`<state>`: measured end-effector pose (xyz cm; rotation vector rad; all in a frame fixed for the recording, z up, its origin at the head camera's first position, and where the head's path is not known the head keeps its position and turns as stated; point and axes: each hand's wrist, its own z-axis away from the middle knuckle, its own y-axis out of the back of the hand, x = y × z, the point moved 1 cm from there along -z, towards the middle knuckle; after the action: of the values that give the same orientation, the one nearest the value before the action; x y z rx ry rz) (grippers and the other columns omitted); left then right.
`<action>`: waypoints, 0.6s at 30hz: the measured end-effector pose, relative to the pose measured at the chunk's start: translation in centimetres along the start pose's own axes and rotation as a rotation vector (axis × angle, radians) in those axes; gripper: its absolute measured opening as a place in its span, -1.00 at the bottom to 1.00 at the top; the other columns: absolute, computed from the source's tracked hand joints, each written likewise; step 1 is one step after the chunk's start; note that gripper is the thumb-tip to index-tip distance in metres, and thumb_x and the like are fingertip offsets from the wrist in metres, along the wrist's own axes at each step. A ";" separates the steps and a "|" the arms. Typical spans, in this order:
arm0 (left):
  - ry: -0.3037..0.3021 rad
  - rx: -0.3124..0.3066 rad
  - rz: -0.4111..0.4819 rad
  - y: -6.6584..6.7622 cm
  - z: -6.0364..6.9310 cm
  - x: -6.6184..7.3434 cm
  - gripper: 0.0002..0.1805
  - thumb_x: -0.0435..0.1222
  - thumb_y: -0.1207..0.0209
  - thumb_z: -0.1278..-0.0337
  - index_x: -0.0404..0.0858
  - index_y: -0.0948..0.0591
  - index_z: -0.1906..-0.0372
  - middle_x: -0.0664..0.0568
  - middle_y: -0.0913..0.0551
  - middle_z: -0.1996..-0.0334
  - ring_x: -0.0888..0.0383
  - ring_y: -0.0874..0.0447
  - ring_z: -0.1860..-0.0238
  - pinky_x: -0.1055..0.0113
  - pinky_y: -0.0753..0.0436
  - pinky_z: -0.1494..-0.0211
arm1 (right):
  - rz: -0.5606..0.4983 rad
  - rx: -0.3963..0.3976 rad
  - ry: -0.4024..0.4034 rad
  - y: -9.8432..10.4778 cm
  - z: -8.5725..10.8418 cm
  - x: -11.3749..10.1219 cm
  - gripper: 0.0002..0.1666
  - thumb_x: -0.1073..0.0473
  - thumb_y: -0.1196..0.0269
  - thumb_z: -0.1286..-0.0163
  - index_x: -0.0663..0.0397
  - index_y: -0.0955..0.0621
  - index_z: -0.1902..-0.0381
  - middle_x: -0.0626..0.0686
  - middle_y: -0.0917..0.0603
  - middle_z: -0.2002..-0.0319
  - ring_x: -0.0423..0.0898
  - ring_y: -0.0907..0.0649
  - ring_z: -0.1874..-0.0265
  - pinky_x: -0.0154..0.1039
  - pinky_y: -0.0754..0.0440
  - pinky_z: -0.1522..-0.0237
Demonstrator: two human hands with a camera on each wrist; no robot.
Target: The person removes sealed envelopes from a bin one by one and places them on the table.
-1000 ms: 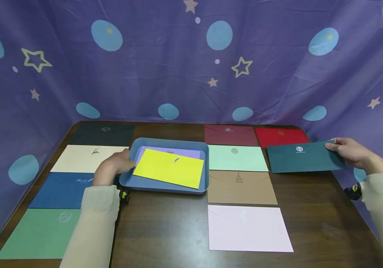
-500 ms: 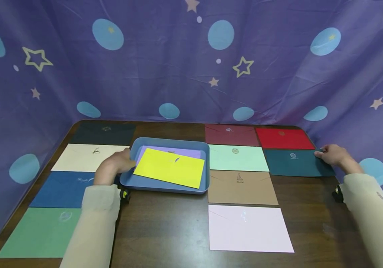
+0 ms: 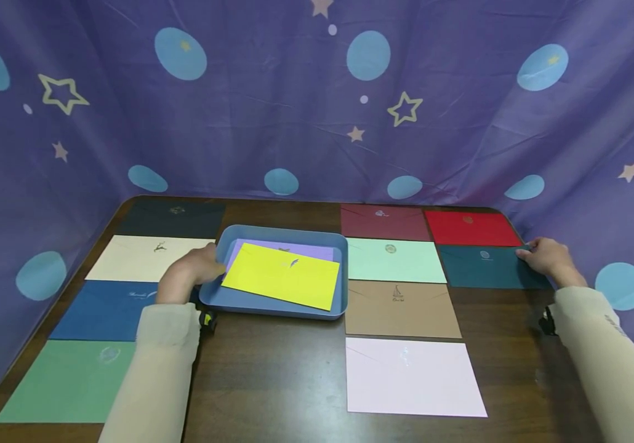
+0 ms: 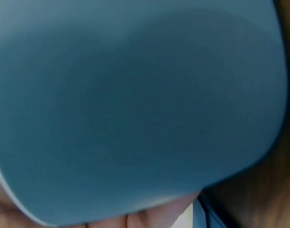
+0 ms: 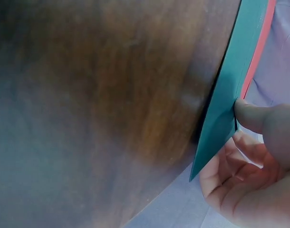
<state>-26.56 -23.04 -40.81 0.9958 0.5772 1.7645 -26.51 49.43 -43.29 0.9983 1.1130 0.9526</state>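
At its right end, a dark teal envelope [image 3: 483,267] is pinched between thumb and fingers of my right hand [image 3: 548,257]. It lies on the table just in front of the red envelope [image 3: 473,227]. In the right wrist view the teal envelope's corner [image 5: 214,142] juts past the table edge. My left hand [image 3: 192,271] grips the left rim of a blue tray [image 3: 272,307], whose surface fills most of the left wrist view. Inside the tray a yellow envelope [image 3: 280,275] lies slanted over a purple envelope [image 3: 317,251].
Left of the tray lie dark green [image 3: 170,221], cream [image 3: 123,258], blue [image 3: 101,311] and light green [image 3: 62,381] envelopes. Right of it are maroon [image 3: 383,223], mint [image 3: 394,264], tan [image 3: 402,314] and pale pink [image 3: 413,381] envelopes. A purple curtain [image 3: 295,117] hangs behind the table.
My right hand has brought the teal envelope down and left, from raised above the table to flat in front of the red envelope. My left hand has stayed at the tray.
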 end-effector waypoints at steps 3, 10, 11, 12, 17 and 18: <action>-0.002 0.001 0.003 0.0 0.0 0.0 -0.21 -0.16 0.02 -0.55 -0.62 -0.04 -0.56 -0.53 -0.38 -0.29 -0.30 -0.49 -0.12 -0.09 -0.58 -0.09 | -0.006 0.031 -0.005 -0.2 0.0 0.1 -0.33 0.01 -0.15 -0.62 0.68 -0.44 -0.16 0.65 -0.50 -0.12 0.66 -0.44 -0.11 0.44 -0.44 -0.18; 0.000 0.003 0.003 0.1 0.0 0.1 -0.21 -0.16 0.03 -0.55 -0.63 -0.03 -0.57 -0.55 -0.38 -0.30 -0.30 -0.50 -0.11 -0.07 -0.58 -0.06 | -0.006 0.056 -0.034 -0.4 0.1 0.0 -0.37 0.05 -0.16 -0.59 0.67 -0.45 -0.15 0.64 -0.51 -0.11 0.63 -0.47 -0.09 0.43 -0.44 -0.17; -0.001 0.003 0.002 0.1 0.0 0.1 -0.21 -0.16 0.04 -0.55 -0.63 -0.02 -0.57 -0.55 -0.37 -0.31 -0.31 -0.49 -0.12 -0.08 -0.58 -0.07 | -0.008 0.056 -0.043 -0.4 0.1 -0.1 -0.38 0.05 -0.16 -0.60 0.67 -0.44 -0.14 0.64 -0.51 -0.10 0.61 -0.47 -0.08 0.43 -0.45 -0.16; -0.003 0.002 0.001 0.0 0.0 0.1 -0.20 -0.17 0.04 -0.55 -0.63 -0.02 -0.57 -0.56 -0.35 -0.33 -0.31 -0.49 -0.13 -0.10 -0.58 -0.10 | -0.009 0.055 -0.048 -0.4 0.1 -0.1 -0.38 0.06 -0.16 -0.59 0.67 -0.44 -0.14 0.64 -0.50 -0.09 0.59 -0.48 -0.07 0.43 -0.46 -0.15; -0.004 -0.003 0.003 0.0 0.1 0.1 -0.18 -0.17 0.06 -0.56 -0.64 0.04 -0.59 -0.60 -0.22 -0.46 -0.34 -0.42 -0.20 -0.21 -0.53 -0.25 | -0.020 0.051 -0.073 -0.6 0.0 -0.2 -0.42 0.09 -0.15 -0.58 0.65 -0.43 -0.12 0.61 -0.51 -0.04 0.50 -0.50 0.01 0.40 -0.49 -0.08; -0.004 -0.003 0.005 0.0 0.1 0.1 -0.17 -0.17 0.06 -0.56 -0.65 0.05 -0.59 -0.61 -0.20 -0.46 -0.34 -0.42 -0.21 -0.21 -0.53 -0.26 | -0.019 0.053 -0.073 -0.6 0.0 -0.1 -0.43 0.09 -0.15 -0.58 0.65 -0.43 -0.11 0.61 -0.51 -0.03 0.50 -0.51 0.02 0.40 -0.50 -0.07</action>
<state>-26.51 -22.95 -40.73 0.9991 0.5705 1.7669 -26.46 49.14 -43.84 1.0555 1.0900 0.8686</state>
